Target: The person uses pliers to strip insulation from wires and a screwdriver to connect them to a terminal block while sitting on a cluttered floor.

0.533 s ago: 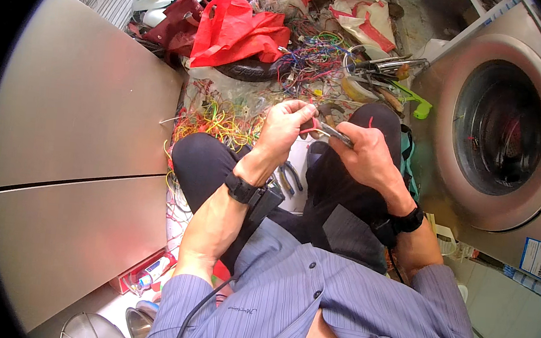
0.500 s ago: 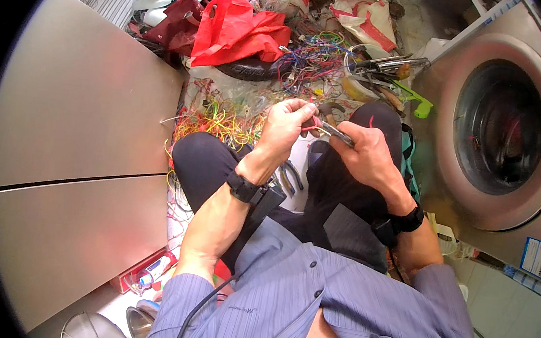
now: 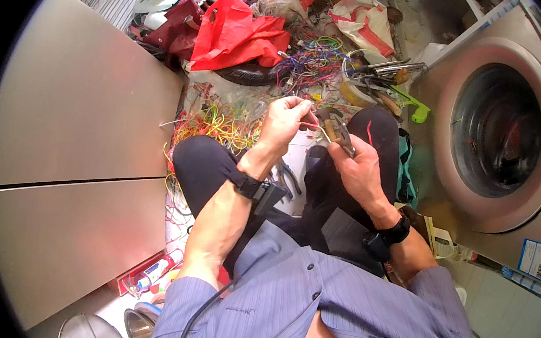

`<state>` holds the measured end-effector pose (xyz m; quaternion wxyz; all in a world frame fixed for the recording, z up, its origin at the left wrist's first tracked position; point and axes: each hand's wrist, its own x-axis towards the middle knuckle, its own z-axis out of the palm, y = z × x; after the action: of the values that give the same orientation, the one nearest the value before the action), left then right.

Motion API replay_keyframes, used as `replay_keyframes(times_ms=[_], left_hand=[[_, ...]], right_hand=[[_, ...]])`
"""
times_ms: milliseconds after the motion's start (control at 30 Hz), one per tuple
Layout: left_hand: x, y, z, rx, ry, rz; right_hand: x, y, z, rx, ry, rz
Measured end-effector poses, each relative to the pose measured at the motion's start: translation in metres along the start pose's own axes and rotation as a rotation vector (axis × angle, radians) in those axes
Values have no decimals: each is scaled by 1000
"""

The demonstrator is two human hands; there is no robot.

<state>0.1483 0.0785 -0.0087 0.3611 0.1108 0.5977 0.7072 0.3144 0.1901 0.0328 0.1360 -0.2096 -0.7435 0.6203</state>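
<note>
Between the thumb and fingers of my left hand [image 3: 280,124] is a red wire [image 3: 312,117], its end pointing toward my right hand. My right hand [image 3: 362,173] is closed on a pair of worn, dark metal pliers [image 3: 339,131], tilted up beside the wire. A thin pale length [image 3: 323,134] runs from the left fingertips to the right thumb; I cannot tell whether it is bare wire or part of the tool. Between my legs lies a second pair of pliers [image 3: 290,179] with dark blue handles. A short red wire piece [image 3: 370,133] rests on my right knee.
A tangle of yellow, green and red wires [image 3: 219,128] covers the floor beyond my left knee. Farther off are a red bag [image 3: 238,32], more wires [image 3: 313,62] and a tub of tools [image 3: 356,92]. A metallic cabinet [image 3: 88,99] stands left, a front-loading washing machine [image 3: 502,132] right.
The pliers have turned in my right hand, and their dark jaws now show more plainly, tilted upward. My right hand has lowered slightly; the left has hardly moved.
</note>
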Motion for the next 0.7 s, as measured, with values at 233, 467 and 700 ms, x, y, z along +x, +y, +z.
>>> replay_keyframes(times_ms=[233,467,700], left_hand=[[-34,40,10,386,378,446],[-48,17,34,-163,-213,-39],[-40,30,35,-242,-167,-150]], right_hand=[[4,-4,1,165,174,73],[-3,-7,22,292,67,108],[-17,-29,-13,-3,-97,48]])
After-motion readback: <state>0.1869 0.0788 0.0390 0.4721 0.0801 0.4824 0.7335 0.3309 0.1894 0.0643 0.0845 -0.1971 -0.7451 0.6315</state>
